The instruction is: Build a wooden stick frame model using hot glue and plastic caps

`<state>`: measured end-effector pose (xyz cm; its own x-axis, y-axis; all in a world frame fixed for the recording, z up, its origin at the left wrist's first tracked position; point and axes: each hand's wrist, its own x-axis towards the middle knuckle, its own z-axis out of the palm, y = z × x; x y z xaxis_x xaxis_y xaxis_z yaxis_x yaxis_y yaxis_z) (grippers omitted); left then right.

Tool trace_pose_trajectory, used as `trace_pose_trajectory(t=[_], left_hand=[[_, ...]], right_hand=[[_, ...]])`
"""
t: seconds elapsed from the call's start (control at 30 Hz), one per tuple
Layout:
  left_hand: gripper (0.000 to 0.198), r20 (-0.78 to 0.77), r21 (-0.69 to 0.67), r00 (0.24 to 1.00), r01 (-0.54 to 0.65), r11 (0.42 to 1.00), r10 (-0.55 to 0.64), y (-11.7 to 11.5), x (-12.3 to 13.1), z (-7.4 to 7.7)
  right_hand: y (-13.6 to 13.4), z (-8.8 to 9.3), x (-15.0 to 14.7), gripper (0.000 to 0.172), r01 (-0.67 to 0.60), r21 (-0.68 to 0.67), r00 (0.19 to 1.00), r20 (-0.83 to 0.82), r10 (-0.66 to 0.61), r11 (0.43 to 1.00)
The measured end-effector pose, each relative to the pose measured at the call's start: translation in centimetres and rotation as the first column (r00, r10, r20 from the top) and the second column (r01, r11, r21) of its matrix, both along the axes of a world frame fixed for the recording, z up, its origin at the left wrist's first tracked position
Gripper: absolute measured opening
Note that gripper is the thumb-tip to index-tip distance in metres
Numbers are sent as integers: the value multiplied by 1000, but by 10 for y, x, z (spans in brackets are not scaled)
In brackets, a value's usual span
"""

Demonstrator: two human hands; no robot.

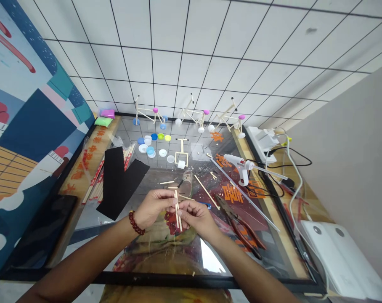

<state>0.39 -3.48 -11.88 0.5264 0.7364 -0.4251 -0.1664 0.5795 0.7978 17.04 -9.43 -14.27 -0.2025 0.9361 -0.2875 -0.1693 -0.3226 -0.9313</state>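
A few short wooden sticks [178, 212] stand side by side, upright, above the glass tabletop. My left hand [157, 205], with a dark red bead bracelet at the wrist, pinches their upper part between thumb and fingers. Lower down, my right hand [195, 215] has its thumb and fingertips closed on the same sticks. Just beyond my hands lie a clear bottle-like object [187, 182] and loose cut sticks, including a longer stick [206, 192]. Further back is a small stick frame [181, 152] with a white cap at its near end.
Pliers [240, 227], a long clear glue stick [246, 193] and a white glue gun [240, 167] lie right. Bottle caps [150, 150] and several stick-built bicycle models [191, 112] sit behind. Black sheets [113, 185] and red-wrapped chopsticks [96, 183] lie left. Cables run along the right edge.
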Motion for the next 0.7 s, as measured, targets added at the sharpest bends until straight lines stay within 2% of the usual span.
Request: trace_pose_trajectory(t=[0.27, 0.37, 0.5, 0.7], left_hand=[[29, -17, 6, 997, -77, 997, 77, 6, 6, -2], [30, -11, -5, 998, -65, 998, 64, 7, 4, -2], [29, -5, -6, 999, -52, 999, 52, 7, 3, -2], [26, -14, 45, 994, -111, 993, 112, 6, 2, -7]], right_hand=[[0, -8, 3, 32, -34, -8, 999, 10, 34, 999], [0, -10, 3, 32, -42, -10, 999, 4, 42, 999], [1, -7, 3, 32, -49, -18, 999, 2, 49, 999], [1, 3, 1, 33, -92, 0, 994, 52, 92, 996]])
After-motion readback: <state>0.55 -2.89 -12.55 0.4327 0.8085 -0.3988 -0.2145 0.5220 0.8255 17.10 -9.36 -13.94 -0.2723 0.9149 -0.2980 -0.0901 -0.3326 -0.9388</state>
